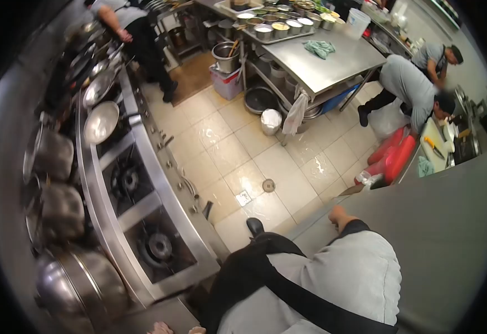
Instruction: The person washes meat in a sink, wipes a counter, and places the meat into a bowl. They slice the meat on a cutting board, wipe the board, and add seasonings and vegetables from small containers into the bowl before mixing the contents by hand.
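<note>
My right hand [339,216] is at the edge of a grey metal panel [427,234], below a dark cuff. Its fingers look curled in; what they hold, if anything, is hidden. At the bottom edge of the view, parts of the fingers of my left hand [160,328] show beside a steel surface [165,313] at the stove's near end. Most of that hand is cut off, so its grip does not show. My grey top and black apron [305,295] fill the lower middle.
A gas stove [143,195] with pans [101,122] runs along the left. A steel table [324,67] with containers and a green cloth [320,49] stands ahead. Co-workers [413,83] bend at the right; another person [137,44] stands at the far left. A knife [434,147] lies on a board.
</note>
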The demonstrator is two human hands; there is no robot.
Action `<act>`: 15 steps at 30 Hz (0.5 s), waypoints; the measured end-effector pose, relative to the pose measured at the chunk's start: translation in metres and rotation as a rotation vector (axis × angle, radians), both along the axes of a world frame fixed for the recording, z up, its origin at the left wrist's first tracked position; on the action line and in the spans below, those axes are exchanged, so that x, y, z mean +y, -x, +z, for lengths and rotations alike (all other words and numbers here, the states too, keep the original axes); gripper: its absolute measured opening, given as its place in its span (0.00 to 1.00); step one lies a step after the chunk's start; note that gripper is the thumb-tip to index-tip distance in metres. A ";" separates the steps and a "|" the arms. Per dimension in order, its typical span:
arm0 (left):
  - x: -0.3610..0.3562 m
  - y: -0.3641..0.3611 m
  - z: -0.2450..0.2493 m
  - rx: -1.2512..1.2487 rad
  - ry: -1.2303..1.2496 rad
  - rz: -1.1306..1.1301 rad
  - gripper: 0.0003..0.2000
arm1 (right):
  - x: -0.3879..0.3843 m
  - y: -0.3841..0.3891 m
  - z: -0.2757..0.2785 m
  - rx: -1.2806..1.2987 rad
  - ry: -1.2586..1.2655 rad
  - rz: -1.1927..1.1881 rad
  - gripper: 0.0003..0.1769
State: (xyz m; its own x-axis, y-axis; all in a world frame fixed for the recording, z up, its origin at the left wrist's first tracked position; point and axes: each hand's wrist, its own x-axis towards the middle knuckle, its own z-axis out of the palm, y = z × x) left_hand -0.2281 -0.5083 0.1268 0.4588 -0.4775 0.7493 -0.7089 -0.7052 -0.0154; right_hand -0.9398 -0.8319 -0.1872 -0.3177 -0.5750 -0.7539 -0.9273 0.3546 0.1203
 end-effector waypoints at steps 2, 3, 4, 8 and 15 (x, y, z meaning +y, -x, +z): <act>-0.097 0.025 0.017 -0.042 -0.007 -0.205 0.35 | -0.011 -0.003 -0.017 0.004 -0.002 0.297 0.17; -0.143 0.035 0.025 -0.051 -0.012 -0.299 0.34 | -0.020 -0.012 -0.015 -0.018 0.139 0.188 0.16; -0.186 0.047 0.030 -0.051 -0.021 -0.376 0.32 | -0.024 -0.017 -0.044 -0.019 0.267 0.063 0.16; -0.352 0.067 0.036 0.144 0.016 -0.763 0.13 | -0.047 -0.055 -0.035 -0.084 0.393 -0.243 0.18; -0.541 0.105 -0.004 0.320 -0.321 -0.995 0.18 | -0.096 -0.038 -0.008 -0.407 0.275 -0.632 0.47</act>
State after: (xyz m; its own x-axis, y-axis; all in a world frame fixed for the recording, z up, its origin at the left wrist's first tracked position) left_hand -0.3332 -1.0488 0.1229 -0.0893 -0.8945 0.4380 -0.9632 0.1895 0.1907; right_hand -0.9022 -0.9282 -0.1949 -0.3757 -0.5602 -0.7383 -0.4933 0.7953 -0.3524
